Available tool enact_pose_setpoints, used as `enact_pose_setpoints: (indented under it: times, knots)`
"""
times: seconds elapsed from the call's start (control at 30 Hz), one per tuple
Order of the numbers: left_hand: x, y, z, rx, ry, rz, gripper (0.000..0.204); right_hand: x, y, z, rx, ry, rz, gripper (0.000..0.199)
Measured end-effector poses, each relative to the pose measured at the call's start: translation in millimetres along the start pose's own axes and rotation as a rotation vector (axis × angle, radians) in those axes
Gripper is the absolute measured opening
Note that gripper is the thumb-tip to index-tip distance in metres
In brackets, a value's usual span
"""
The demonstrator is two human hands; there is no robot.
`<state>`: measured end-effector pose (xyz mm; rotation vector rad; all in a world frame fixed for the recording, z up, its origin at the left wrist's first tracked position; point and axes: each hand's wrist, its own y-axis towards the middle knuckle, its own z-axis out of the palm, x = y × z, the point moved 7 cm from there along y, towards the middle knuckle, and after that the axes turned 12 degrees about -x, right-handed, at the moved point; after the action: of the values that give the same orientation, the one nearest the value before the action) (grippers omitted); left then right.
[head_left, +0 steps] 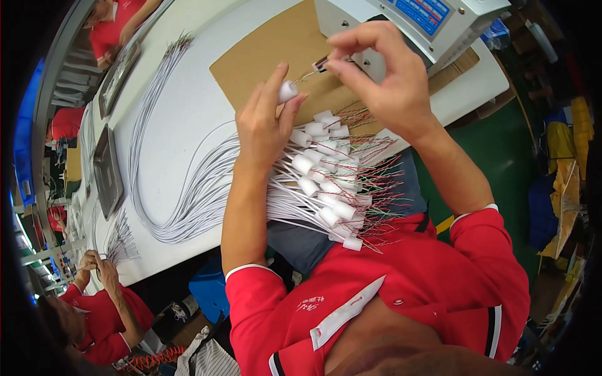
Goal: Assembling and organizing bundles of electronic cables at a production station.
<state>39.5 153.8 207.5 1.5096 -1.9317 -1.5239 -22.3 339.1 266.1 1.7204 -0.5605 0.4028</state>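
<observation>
My left hand [258,128] is closed on a white plastic sleeve [288,92], held between thumb and fingers. Thin bare-looking wires stick out of that sleeve toward the right. At their far end my right hand [401,84] pinches a small dark piece with a reddish part [321,64]; its exact kind is too small to tell. Below both hands lies a thick bundle of white cables [200,194]. Many end in white sleeves [303,164] with twisted red, green and white wires [379,182] fanning out over my lap.
A brown cardboard sheet [269,56] covers part of the white table [207,81]. A grey machine with a blue panel [423,19] stands at the back right. Dark metal trays [108,169] lie at left. Co-workers in red sit along the left side, one nearby [113,313] handling wires.
</observation>
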Motion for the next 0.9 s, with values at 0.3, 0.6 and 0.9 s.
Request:
enact_pose_setpoints:
  times: [0.3,0.6,0.9]
  knots:
    - [30.6,-10.5,5.7,0.087,-0.702,-0.677,0.022,-10.2,-19.2,15.1,0.069,0.066,0.147,0.023]
    - [40.2,-17.8,9.4,0.077,-0.66,-0.727,0.01,-30.8,-33.5,28.1,0.22,0.151,0.45,0.027]
    - [38.8,-19.8,11.5,0.131,-0.636,-0.717,0.01,-18.0,-13.5,56.0,0.263,0.189,0.388,0.034]
